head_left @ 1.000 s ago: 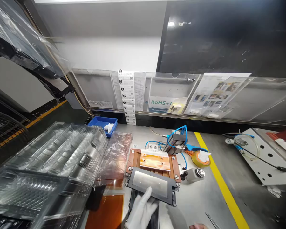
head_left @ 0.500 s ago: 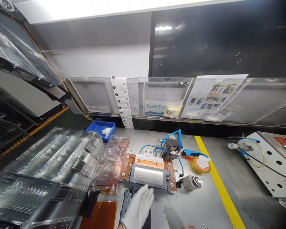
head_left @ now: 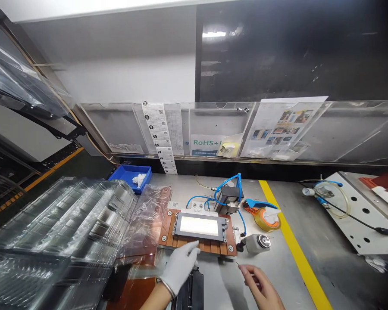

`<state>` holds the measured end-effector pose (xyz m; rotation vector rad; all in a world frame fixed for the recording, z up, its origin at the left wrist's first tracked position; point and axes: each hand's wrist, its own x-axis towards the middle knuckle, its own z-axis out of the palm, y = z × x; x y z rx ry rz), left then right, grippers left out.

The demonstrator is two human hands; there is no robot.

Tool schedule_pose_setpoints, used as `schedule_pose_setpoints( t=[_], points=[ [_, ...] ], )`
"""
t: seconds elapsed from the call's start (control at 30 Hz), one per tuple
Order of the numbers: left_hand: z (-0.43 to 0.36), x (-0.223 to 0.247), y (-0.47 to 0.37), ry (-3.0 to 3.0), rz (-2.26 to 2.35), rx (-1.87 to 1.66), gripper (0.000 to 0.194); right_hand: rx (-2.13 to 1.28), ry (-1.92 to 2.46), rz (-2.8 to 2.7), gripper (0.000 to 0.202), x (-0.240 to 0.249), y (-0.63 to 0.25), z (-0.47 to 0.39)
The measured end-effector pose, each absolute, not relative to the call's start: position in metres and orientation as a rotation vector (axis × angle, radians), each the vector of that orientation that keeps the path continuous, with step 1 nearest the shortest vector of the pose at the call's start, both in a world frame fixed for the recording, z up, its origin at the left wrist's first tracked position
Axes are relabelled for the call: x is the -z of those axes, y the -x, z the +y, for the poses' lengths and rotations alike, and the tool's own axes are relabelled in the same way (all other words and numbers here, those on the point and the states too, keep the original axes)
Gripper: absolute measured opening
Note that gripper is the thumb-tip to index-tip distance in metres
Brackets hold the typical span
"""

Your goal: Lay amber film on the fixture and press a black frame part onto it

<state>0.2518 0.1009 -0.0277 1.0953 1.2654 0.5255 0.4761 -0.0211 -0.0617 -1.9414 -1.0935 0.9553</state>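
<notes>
Our gloved left hand (head_left: 180, 266) rests with fingers spread flat, fingertips touching the front edge of the copper fixture (head_left: 168, 234). The dark framed panel (head_left: 199, 226) sits seated in it, just beyond those fingertips. Our bare right hand (head_left: 261, 287) hovers loosely curled, holding nothing we can see. We judge the panel light, rigid and fragile; its 2 short frame ends look safest to grip.

A grey metal worktable (head_left: 310, 224) carries a yellow painted stripe (head_left: 294, 245). Behind it runs a row of clear acrylic document holders (head_left: 213, 129), below a white wall (head_left: 126, 77) and a dark glossy panel (head_left: 294, 51) which reflects a ceiling light.
</notes>
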Motion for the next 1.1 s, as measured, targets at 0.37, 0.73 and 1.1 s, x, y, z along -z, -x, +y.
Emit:
schedule_pose_setpoints(
  t=[0.37, 0.73, 1.1],
  points=[
    [0.128, 0.041, -0.276, -1.860, 1.105, -0.682, 0.055, -0.575, 2.094, -1.467, 0.041, 0.064, -0.500, 0.041],
    [0.158, 0.032, -0.200, -1.533, 1.545, -0.632, 0.051, -0.738, 2.091, -1.292, 0.049, 0.052, -0.487, 0.041],
    [0.137, 0.046, -0.204, -0.958, 1.444, -0.592, 0.043, -1.113, 1.820, -0.724, 0.076, 0.069, -0.442, 0.046]
  ],
)
